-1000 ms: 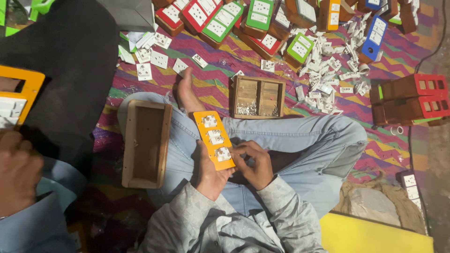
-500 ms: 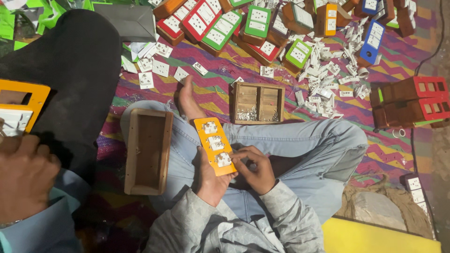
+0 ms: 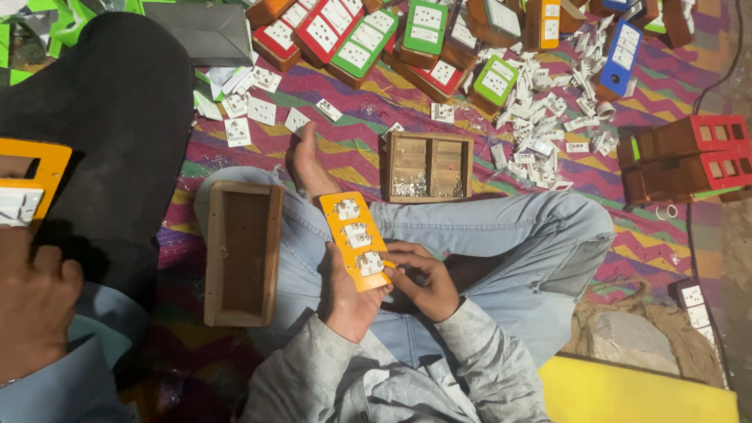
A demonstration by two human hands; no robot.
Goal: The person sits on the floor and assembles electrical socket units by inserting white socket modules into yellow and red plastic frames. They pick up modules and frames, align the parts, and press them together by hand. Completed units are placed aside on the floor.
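Note:
An orange switch panel (image 3: 354, 239) with three white socket modules rests over my lap. My left hand (image 3: 350, 301) grips its lower end from beneath. My right hand (image 3: 427, 283) curls against the panel's lower right edge, fingertips at the lowest white module (image 3: 370, 263). An open wooden box (image 3: 243, 252) lies on my left thigh, hollow side up. Past my bare foot (image 3: 310, 164), a small two-compartment wooden tray (image 3: 427, 141) holds tiny metal parts.
Another person's hand (image 3: 31, 301) and blue sleeve are at the left, by an orange panel (image 3: 35, 168). Finished red, green, orange and blue boxes (image 3: 368, 39) line the far side. Loose white modules (image 3: 540, 117) litter the zigzag mat. Red boxes (image 3: 689, 157) stand right.
The view has drifted slightly. The other person's hand at the left has risen further into the picture. My hands stay on the orange panel, with the right fingers working at its lowest module.

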